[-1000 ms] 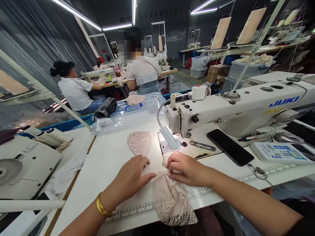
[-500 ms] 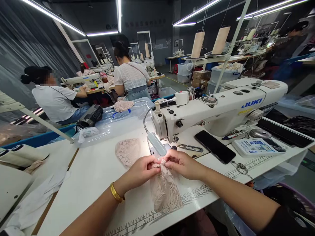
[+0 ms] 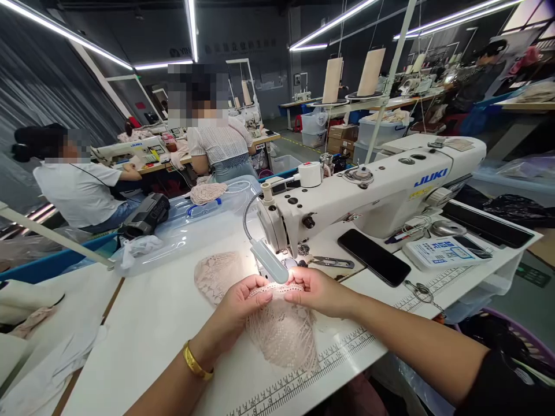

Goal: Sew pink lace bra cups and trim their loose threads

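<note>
A white sewing machine [image 3: 368, 190] stands at the far right of the white table [image 3: 143, 329]. Near its needle end, a pink lace piece [image 3: 281, 329] hangs between both hands and drapes toward the near table edge. The left hand [image 3: 240, 303] pinches its top edge on the left, the right hand [image 3: 318, 292] on the right.

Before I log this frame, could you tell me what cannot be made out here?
- Needle and presser foot: hidden behind the lamp.
- Lace edge: pinched under left hand and right hand fingers.
- Label text: too small.
- Co-workers' faces: blurred.
</note>
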`<action>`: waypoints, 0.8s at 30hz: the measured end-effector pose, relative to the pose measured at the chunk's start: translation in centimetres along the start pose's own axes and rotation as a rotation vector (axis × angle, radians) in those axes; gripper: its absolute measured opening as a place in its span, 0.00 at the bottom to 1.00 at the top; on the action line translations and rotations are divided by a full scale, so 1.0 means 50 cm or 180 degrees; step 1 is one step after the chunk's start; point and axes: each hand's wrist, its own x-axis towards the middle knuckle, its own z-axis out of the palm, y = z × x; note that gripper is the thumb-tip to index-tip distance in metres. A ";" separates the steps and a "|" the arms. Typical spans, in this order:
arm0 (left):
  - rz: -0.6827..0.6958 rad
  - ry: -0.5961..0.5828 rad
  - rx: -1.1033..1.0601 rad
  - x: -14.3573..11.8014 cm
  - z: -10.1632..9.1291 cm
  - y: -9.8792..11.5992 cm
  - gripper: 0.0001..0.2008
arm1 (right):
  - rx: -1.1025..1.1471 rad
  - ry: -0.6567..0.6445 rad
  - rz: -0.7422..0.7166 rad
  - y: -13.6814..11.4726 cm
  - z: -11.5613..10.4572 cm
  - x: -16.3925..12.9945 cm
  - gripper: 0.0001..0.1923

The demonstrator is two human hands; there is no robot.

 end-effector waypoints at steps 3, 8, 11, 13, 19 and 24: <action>-0.0032 0.0012 -0.0227 0.001 0.003 0.001 0.15 | 0.0167 0.0008 -0.0023 0.008 0.000 0.002 0.15; -0.0010 0.0077 -0.0498 0.002 0.011 0.000 0.15 | 0.0201 -0.0006 -0.0081 0.008 0.000 0.004 0.15; 0.0027 0.0109 -0.0593 0.004 0.015 -0.004 0.16 | 0.0187 0.0030 -0.0109 0.005 0.001 0.004 0.14; 0.0020 0.0176 -0.0572 0.005 0.017 -0.006 0.17 | 0.0161 0.0093 -0.0123 0.002 0.003 0.004 0.14; 0.0114 0.0300 -0.0345 0.006 0.027 -0.007 0.17 | 0.0131 0.0181 -0.0190 0.000 0.008 0.005 0.14; 0.0157 0.0262 -0.0299 0.006 0.028 -0.010 0.15 | 0.0117 0.0341 -0.0167 -0.003 0.007 0.006 0.14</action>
